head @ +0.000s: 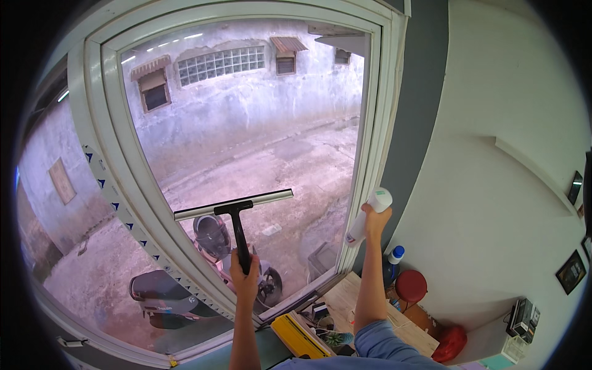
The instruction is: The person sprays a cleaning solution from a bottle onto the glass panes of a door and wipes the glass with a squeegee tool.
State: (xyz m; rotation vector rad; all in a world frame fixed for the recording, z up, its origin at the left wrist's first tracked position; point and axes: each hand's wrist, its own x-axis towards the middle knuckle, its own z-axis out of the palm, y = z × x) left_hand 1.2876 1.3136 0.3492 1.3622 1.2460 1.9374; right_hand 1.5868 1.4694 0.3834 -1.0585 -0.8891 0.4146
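My left hand (pixel 245 275) grips the black handle of a window squeegee (pixel 238 226). Its wide metal-and-rubber blade tilts slightly up to the right, in front of the lower half of the glass pane (pixel 259 157). Whether the blade touches the glass cannot be told. In my right hand (pixel 377 222) is a white bottle (pixel 356 227), tilted with its base uppermost, by the right side of the white window frame (pixel 374 138). The lower end of the bottle points down and left, and its nozzle cannot be made out.
Below the window stands a wooden table (pixel 407 342) with a yellow box-like object (pixel 298 335) and a small potted plant (pixel 334 340) nearby. A red stool (pixel 411 286) and a blue-capped water bottle (pixel 396 254) are at right. Through the glass, parked motorbikes (pixel 162 298) show.
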